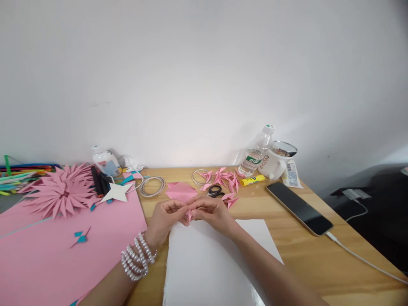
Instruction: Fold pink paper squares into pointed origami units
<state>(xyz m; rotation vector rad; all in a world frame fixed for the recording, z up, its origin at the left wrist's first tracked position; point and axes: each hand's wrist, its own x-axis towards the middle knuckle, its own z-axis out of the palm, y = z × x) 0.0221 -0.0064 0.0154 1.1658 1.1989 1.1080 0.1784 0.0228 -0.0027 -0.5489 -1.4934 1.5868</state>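
My left hand (165, 217) and my right hand (213, 213) meet over the far edge of a white sheet (210, 263) on the wooden table (318, 263). Both pinch one small folded pink paper piece (188, 216) between their fingertips. A beaded bracelet (137, 257) wraps my left wrist. Just beyond the hands lies a flat pink paper square (180, 191), with black scissors (215, 191) beside it. Several folded pink pieces (223, 177) are scattered behind the scissors.
A big pink paper flower (60, 192) and a white star (117, 193) lie on pink sheets (63, 250) at left. Coiled cable (152, 186), yellow glue stick (251, 180), water bottle (256, 153), white cup (276, 160) and a charging phone (299, 208) stand further back and right.
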